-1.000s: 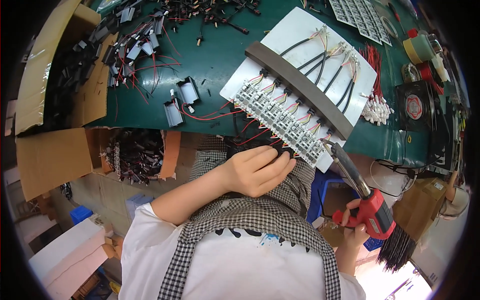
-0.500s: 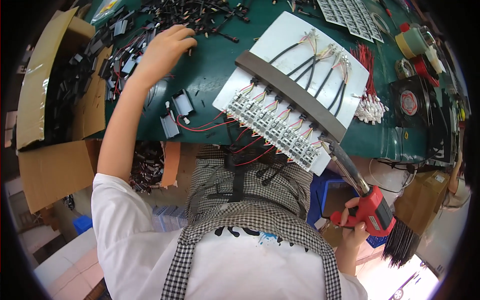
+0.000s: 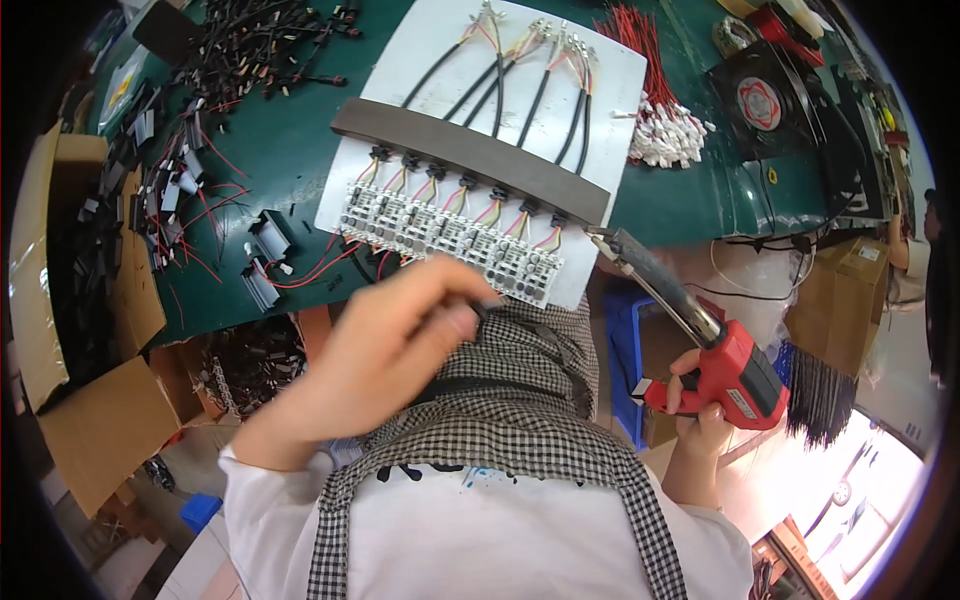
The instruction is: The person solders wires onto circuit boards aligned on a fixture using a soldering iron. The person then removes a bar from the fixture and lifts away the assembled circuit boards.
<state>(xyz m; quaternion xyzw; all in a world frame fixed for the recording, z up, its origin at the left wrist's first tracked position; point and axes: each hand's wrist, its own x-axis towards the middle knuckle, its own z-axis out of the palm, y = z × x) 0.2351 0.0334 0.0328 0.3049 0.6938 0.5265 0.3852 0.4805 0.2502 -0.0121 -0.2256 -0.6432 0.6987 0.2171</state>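
Note:
My right hand [image 3: 703, 430] grips a red and black soldering gun [image 3: 745, 375]. The gun's metal nose points up and left, its tip near the right end of a row of small white circuit boards [image 3: 455, 235]. Colored wires join the boards to black cables [image 3: 535, 110] that pass under a dark bar [image 3: 470, 155] across a white panel [image 3: 600, 75]. My left hand [image 3: 400, 340], blurred, is in front of the boards' near edge with its fingers bent. Something small and dark shows by its fingertips, but I cannot tell whether it is held.
Red wires with white connectors [image 3: 665, 135] lie right of the panel, near a black fan [image 3: 760, 105]. Black cables [image 3: 255, 50] are heaped at the back left. Two grey metal housings [image 3: 268, 238] lie on the green table; an open cardboard box [image 3: 130, 260] stands left.
My left hand has come from the cable heap at the back left to the near edge of the boards. The whole view has shifted, and the soldering gun stays by the right end of the row.

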